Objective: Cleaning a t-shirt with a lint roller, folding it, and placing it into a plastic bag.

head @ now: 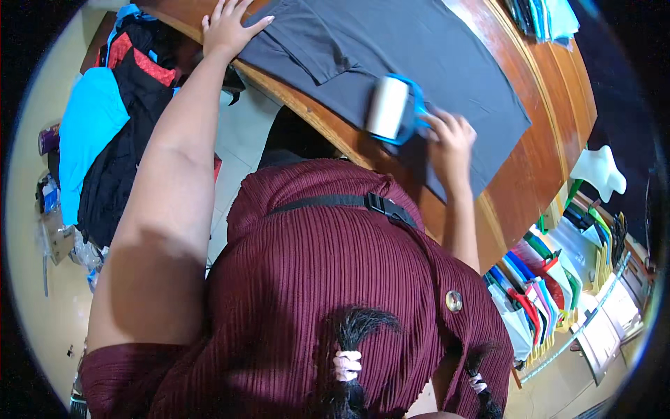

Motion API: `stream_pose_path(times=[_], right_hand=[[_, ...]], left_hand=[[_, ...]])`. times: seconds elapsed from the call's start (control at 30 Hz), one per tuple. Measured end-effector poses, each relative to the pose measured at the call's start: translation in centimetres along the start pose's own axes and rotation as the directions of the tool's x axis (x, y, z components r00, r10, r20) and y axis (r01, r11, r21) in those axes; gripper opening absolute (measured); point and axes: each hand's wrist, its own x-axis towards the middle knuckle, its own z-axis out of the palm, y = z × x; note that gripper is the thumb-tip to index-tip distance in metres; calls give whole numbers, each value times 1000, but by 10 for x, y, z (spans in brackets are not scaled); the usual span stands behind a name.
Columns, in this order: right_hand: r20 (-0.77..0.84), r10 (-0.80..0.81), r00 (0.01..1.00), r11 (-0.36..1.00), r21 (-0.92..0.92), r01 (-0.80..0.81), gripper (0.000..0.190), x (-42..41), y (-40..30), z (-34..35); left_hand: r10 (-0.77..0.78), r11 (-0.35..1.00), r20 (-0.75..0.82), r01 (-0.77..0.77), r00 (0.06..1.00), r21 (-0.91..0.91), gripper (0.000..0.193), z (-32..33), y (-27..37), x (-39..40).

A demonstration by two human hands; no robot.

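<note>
A dark grey garment (pixel 419 57) lies spread on the wooden table (pixel 544 89), with a folded part, perhaps a sleeve, near its left side. My right hand (pixel 453 136) grips the blue handle of a lint roller (pixel 390 107). Its white roll is over the garment near the table's front edge; blur hides whether it touches the cloth. At the upper left, my left hand (pixel 227 26) rests with fingers spread at the table edge, its thumb over the garment's border. Nothing shows in that hand.
Black, bright blue and red clothes (pixel 104 131) are piled at the left. Folded items in plastic (pixel 547 18) lie at the table's far right. Many colourful garments (pixel 539 293) hang on a rack at the lower right. The table's front edge (pixel 303 107) runs close before my body.
</note>
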Motion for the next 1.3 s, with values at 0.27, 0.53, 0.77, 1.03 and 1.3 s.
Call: stream_pose_path(times=[0.27,0.53,0.77,1.03,1.3], right_hand=[[-57,-112,992,993,-46,109,29,131,-98,70],[113,44,993,998,38,-49,31,27,-8,10],[44,9,999,986,165,-16,31,48,-40,13],[-123,-103,987,994,19,106,28,179,-100,92],[-65,35,997,999,38,-32,36,63,-15,37]], left_hand=[[-30,999,2,30,1000,-15,77,3,-1,5],[-44,992,-40,39,998,-119,47,4,-7,-4],[-28,993,-39,23,999,-118,45,5,-4,0],[47,995,-54,-51,997,-86,44,9,1,15],[19,993,-48,-24,999,-113,43,14,-4,6]])
